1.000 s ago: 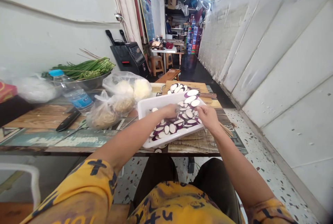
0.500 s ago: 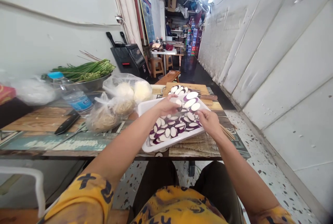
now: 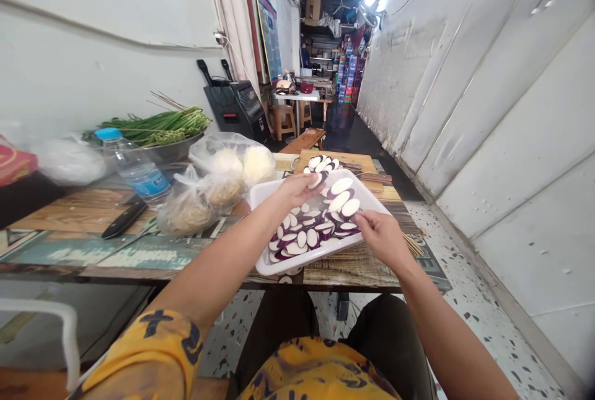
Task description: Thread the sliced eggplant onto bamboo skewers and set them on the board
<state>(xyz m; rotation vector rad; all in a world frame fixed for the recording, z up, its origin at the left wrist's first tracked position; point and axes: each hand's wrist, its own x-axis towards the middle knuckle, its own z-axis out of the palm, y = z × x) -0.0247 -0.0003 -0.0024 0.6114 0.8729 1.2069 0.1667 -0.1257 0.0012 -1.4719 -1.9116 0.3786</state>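
My left hand (image 3: 297,191) is closed on an eggplant slice (image 3: 318,180), white with a purple rim, above the far side of a white plastic tray (image 3: 263,258). Over the tray's right part, my right hand (image 3: 382,235) pinches the near end of a skewer of eggplant slices (image 3: 339,201). Three overlapping slices show in its row; the stick itself is mostly hidden. Many loose eggplant slices (image 3: 312,238) lie in the tray. More cut slices (image 3: 324,163) sit on a wooden cutting board (image 3: 307,155) just beyond it.
Bamboo sticks (image 3: 413,245) lie right of the tray. A wooden-handled knife (image 3: 375,178) rests by the board. To the left are plastic bags of food (image 3: 188,213), a black-handled knife (image 3: 124,219), a water bottle (image 3: 144,173) and a bowl of green stalks (image 3: 179,147).
My left hand has shifted slightly away from the skewered slices, with its slice now showing more plainly. The right hand keeps its pinch. The whole view has shifted a little.
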